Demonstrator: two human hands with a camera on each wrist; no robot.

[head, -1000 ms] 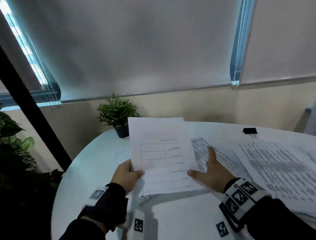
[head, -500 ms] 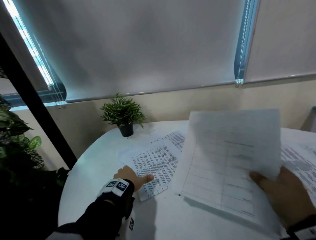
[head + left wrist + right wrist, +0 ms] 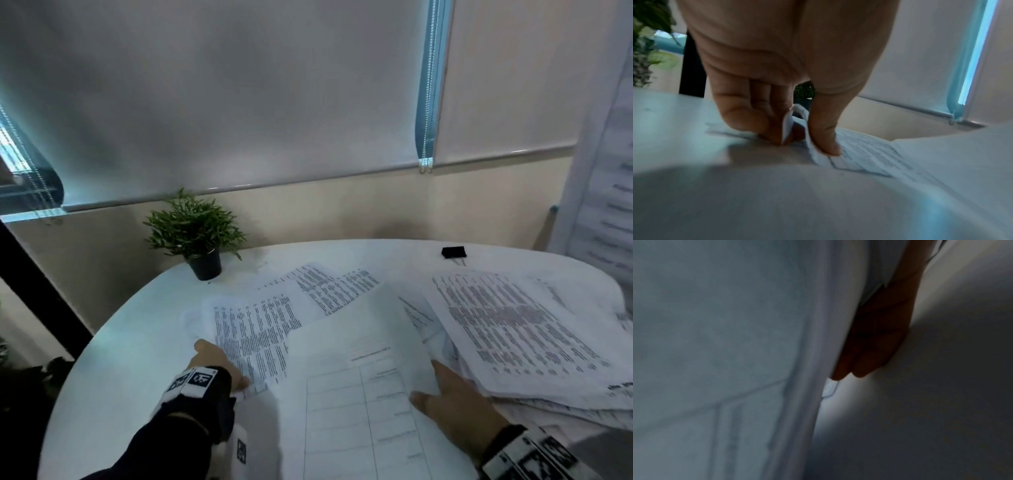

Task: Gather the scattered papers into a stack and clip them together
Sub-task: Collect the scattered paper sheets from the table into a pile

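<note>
Printed sheets lie scattered over the round white table (image 3: 137,342). My left hand (image 3: 222,363) pinches the near corner of a text-covered sheet (image 3: 253,329). In the left wrist view my left hand (image 3: 803,142) has thumb and fingers closed on that sheet's (image 3: 859,151) curled-up edge. My right hand (image 3: 455,407) holds a form sheet with a ruled table (image 3: 359,394) low over the table, thumb on top. In the dark right wrist view its fingers (image 3: 869,353) lie behind this form sheet (image 3: 735,353). A thick pile of printed papers (image 3: 513,325) sits at the right. A black binder clip (image 3: 454,252) lies at the far edge.
A small potted plant (image 3: 202,236) stands at the table's back left. A wall with lowered blinds (image 3: 239,102) runs behind the table. A tall pale printed surface (image 3: 603,171) fills the right edge. Bare tabletop shows at the left and near front.
My right hand has brought the form sheet down and to the left, over the loose papers. My left hand, earlier resting beside the text sheet, now pinches its corner.
</note>
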